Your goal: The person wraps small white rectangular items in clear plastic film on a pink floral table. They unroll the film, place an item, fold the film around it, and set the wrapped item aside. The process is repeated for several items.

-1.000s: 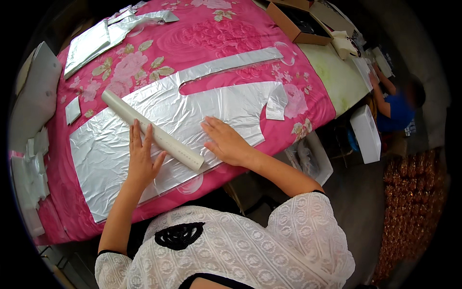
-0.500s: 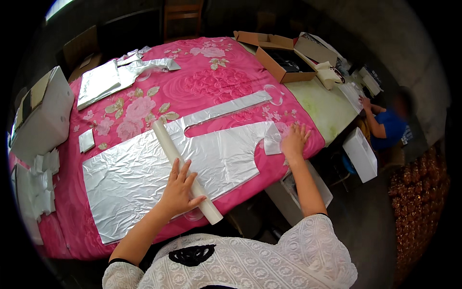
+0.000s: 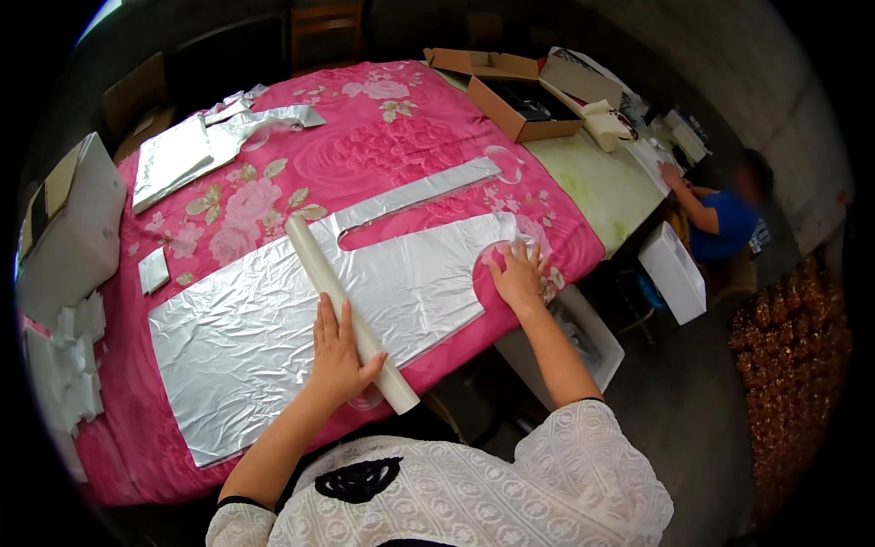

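Lying by the table's (image 3: 383, 137) front edge, our silver sheet (image 3: 237, 346) bore a tube (image 3: 317, 260); pressing its overhanging end might have tipped it. Fingers apart, our left hand (image 3: 337, 356) touched it, our right hand (image 3: 519, 278) lay by the right corner.

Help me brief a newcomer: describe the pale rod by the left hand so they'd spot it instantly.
Start at the pink floral cloth; find the large crinkled silver sheet on it. The off-white rod lies slantwise across it, touching the left hand, its near end jutting past the sheet's edge. Unlike the flat sheet, it's straight and rounded.
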Tool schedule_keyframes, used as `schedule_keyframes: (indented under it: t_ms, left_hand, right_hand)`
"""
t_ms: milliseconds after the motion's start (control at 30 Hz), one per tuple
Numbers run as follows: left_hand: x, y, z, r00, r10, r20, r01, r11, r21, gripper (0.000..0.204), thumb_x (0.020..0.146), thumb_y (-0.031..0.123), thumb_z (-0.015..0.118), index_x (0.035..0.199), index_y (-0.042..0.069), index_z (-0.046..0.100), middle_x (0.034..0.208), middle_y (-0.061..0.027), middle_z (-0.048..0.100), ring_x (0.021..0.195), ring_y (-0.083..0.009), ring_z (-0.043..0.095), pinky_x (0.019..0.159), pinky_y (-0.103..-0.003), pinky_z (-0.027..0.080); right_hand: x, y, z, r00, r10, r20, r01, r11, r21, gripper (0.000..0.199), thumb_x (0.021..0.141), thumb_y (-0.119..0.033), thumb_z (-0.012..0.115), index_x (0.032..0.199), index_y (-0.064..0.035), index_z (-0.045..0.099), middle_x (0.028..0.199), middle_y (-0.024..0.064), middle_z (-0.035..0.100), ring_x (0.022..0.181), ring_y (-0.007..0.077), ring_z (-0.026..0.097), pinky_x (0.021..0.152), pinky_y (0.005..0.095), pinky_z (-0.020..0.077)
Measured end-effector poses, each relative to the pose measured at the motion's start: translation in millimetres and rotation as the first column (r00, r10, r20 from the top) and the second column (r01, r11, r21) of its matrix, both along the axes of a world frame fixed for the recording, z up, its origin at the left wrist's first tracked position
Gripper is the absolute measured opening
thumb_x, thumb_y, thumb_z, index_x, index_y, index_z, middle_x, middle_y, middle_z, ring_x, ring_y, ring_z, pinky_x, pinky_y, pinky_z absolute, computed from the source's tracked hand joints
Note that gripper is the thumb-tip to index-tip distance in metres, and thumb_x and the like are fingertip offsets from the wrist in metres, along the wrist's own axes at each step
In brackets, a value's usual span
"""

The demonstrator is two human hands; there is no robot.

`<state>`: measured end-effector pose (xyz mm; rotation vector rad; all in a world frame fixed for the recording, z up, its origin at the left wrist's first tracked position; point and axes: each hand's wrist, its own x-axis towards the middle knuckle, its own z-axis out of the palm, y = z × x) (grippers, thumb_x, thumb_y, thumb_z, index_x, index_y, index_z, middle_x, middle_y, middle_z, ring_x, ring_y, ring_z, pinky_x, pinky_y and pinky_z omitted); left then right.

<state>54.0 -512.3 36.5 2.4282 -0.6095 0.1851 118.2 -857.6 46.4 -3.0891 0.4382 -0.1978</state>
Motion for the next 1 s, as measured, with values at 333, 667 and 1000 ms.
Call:
schedule_keyframes:
  t_ms: [333,667,1000]
  left_hand:
    - [-1,-3,-1,0.999,0.031,0.012,-0.031,0.999,0.024,0.097,0.07,0.041,0.065,0.142,0.001,0.014,0.146,-0.0295,0.001,0.136,-0.0446,0.003,0.106,-0.057,0.011]
    - [-7,-4,9,0.996,0.022,-0.085,-0.015,0.997,0.082,0.094,0.069,0.041,0.065,0.139,-0.002,0.019,0.146,-0.0298,0.003,0.136,-0.0447,0.004,0.106,-0.056,0.01]
    - [-14,-13,18,0.993,0.009,-0.115,0.006,0.992,0.126,0.092,0.07,0.04,0.065,0.139,-0.002,0.022,0.146,-0.0294,0.005,0.136,-0.0445,0.005,0.106,-0.057,0.011]
  right_hand:
    - [8,33,20,0.826,0.376,0.419,-0.489,0.848,0.203,0.04,0.08,-0.018,0.06,0.115,0.0003,0.054,0.125,0.0237,0.048,0.127,0.0409,0.032,0.106,0.0453,0.0241]
    - [39,31,-33,0.921,0.342,0.187,-0.376,0.907,0.191,0.059,0.086,-0.038,0.053,0.131,-0.0018,0.042,0.142,0.0231,0.029,0.131,0.0368,0.027,0.108,0.044,0.0218]
    - [73,-65,-35,0.984,0.085,0.154,-0.095,0.994,0.062,0.048,0.089,-0.028,0.045,0.122,0.0069,0.047,0.129,0.0239,0.046,0.123,0.0346,0.041,0.104,0.0376,0.0317]
